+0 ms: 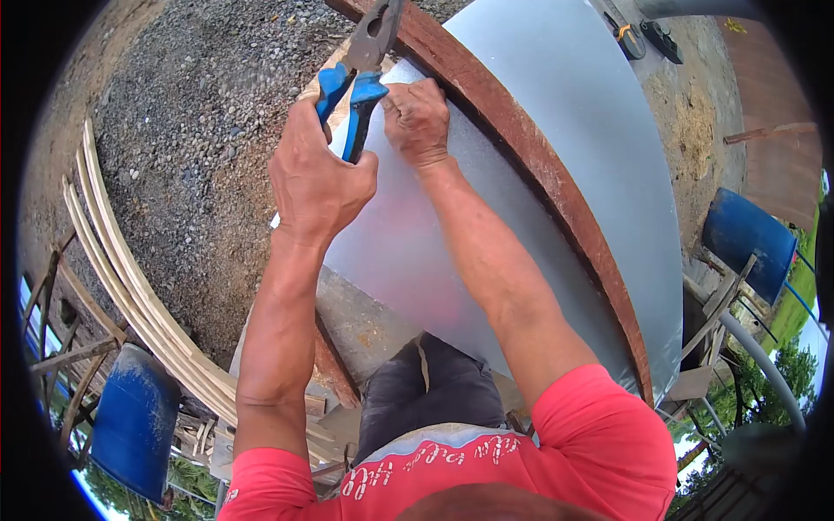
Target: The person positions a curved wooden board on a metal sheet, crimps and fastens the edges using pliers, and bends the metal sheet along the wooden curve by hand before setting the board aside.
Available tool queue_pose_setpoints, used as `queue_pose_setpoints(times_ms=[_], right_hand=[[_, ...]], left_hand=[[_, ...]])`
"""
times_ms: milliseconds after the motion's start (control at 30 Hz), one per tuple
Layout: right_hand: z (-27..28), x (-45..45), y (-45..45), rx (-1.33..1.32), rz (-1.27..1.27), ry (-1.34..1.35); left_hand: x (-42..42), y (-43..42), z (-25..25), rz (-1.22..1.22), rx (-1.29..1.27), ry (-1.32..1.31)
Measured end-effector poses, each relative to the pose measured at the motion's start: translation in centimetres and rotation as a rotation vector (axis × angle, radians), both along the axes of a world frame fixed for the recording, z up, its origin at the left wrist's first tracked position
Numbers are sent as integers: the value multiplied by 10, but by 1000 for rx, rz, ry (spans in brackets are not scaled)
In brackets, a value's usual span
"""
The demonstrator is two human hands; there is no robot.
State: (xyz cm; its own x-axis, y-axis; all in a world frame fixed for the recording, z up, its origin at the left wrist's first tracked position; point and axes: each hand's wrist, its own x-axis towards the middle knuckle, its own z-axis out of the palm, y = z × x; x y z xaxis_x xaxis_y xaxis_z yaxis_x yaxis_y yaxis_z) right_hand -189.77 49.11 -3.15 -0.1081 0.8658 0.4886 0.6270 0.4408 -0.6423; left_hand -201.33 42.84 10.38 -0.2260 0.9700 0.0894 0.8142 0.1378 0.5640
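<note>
A pair of pliers with blue and black handles is in my left hand, its metal jaws pointing up and away from me. Close to its right, my right hand has its fingers curled at the edge of a shiny metal sheet, beside a long reddish-brown beam. What those fingers hold, if anything, is hidden. The beam lies across the sheet, which shows on both sides of it. The beam looks curved in this wide view.
Long pale wood strips lie at the left, over gravel. Blue barrels stand at the lower left and at the right. A pair of dark sandals rests at the upper right.
</note>
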Motion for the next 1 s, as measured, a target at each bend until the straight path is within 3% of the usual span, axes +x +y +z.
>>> queue_pose_setpoints(times_ms=[33, 100, 200, 233, 300, 367, 467, 500, 533, 600, 633, 733, 767, 867, 1000], right_hand=[[-1, 3, 1, -18, 47, 11], [9, 14, -7, -50, 10, 38], [59, 59, -27, -2, -113, -130], [76, 80, -29, -28, -174, -254], [91, 124, -45, -192, -277, -462], [90, 157, -43, -376, -325, -605], [75, 176, -50, -600, -292, -681], [77, 175, -46, -626, -310, -665], [78, 172, -47, -664, -315, -656], [79, 170, -53, -743, -341, -647], [82, 167, -52, -772, -334, -649], [81, 168, -48, -810, -337, -653], [82, 168, -45, -810, -337, -654], [85, 169, -45, -780, -299, -637], [105, 167, -39, -961, -233, -572]], left_hand=[[1, -2, 4, 42, 112, -96], [4, -1, 0, 81, 53, -28], [5, 5, -36, 87, -446, 467], [10, 9, -8, 91, -405, 401], [10, 13, 49, 105, -232, 14], [4, 1, 22, 163, 205, -231], [-1, 0, -20, 68, 38, 12], [-16, 17, -30, 6, -618, 253], [-14, 6, -37, 23, -486, 274], [12, 4, 9, 12, -223, 316], [5, 13, 29, 27, -226, 23], [-1, -8, -32, 240, -32, -224], [-1, 7, -30, 119, -264, 84], [-10, 13, -25, 44, -629, 278], [-13, -19, 13, 251, -461, -27]])
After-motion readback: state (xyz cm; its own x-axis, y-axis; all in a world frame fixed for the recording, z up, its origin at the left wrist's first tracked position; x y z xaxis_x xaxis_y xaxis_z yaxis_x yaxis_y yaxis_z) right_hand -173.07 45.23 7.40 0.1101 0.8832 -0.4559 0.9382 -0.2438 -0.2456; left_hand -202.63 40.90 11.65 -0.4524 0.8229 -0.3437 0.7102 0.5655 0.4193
